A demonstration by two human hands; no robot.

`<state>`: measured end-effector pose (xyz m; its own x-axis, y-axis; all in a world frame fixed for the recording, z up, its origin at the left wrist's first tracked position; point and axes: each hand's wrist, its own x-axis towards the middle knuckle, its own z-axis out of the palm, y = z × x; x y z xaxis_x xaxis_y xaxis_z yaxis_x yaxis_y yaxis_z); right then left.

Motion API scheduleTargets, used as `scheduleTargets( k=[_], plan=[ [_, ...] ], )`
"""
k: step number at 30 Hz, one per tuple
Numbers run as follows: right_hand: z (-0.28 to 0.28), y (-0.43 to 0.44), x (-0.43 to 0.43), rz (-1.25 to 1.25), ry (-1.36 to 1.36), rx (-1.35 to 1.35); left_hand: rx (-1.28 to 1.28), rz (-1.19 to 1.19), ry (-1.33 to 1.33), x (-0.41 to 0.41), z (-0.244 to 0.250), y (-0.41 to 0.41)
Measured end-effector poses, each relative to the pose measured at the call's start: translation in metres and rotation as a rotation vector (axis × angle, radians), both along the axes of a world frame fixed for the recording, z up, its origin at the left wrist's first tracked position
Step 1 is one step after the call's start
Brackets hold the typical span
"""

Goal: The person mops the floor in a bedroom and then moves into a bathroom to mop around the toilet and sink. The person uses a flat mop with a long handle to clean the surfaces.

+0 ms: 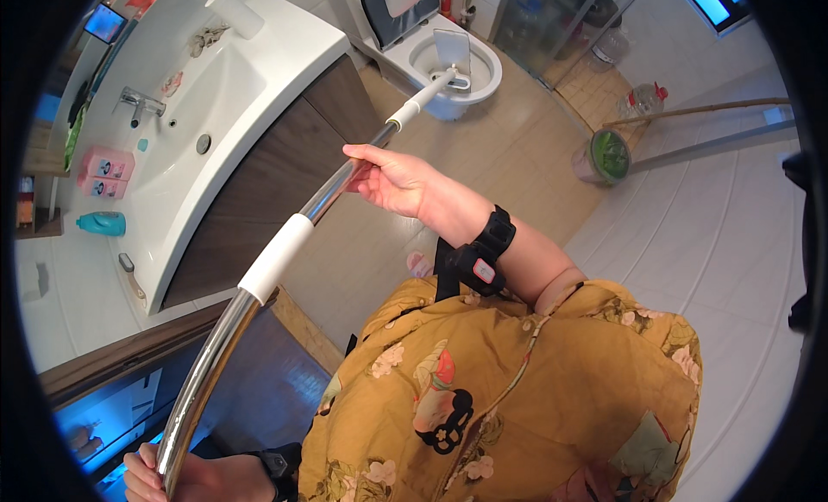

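A long flat-mop pole (275, 256), chrome with white plastic sleeves, runs slantwise from the lower left to the toilet. My left hand (152, 473) wraps around its near end at the bottom left, partly cut off by the picture's edge. Farther along, my right hand (394, 178) holds the bare metal between two white sleeves, thumb on top and fingers curled beneath. At the far end, the pole's white joint meets a flat grey mop head (453, 46) over the white toilet bowl (488, 65). Whether the head touches the bowl I cannot tell.
A washbasin (233, 81) with a faucet (142, 104), pink bottles (107, 172) and a turquoise bottle (102, 224) stands left. A raised toilet lid (401, 23) is behind the bowl. At right are a small bucket (585, 162), a wooden stick (698, 109), plastic bottles (640, 101) and a glass shower partition (537, 30).
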<state>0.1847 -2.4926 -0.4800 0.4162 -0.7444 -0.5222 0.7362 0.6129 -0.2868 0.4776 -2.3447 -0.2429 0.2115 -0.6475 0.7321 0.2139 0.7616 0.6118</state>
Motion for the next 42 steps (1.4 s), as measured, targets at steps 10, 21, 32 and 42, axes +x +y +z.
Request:
scheduleTargets(
  k=[10,21,32,42],
  plan=[
    [0.006,0.013,0.002,-0.049,0.000,-0.005,0.197,-0.158,0.046,-0.040,-0.028,-0.010],
    [0.005,0.032,0.006,-0.003,0.008,-0.033,0.278,-0.304,-0.879,-0.099,-0.143,-0.085],
    [-0.051,0.048,-0.047,0.325,-0.119,-0.128,0.277,-0.408,-0.661,-0.118,-0.133,-0.081],
    [-0.174,-0.063,-0.115,-0.133,-0.053,0.186,0.400,-0.357,-0.658,-0.133,-0.116,-0.094]
  ],
)
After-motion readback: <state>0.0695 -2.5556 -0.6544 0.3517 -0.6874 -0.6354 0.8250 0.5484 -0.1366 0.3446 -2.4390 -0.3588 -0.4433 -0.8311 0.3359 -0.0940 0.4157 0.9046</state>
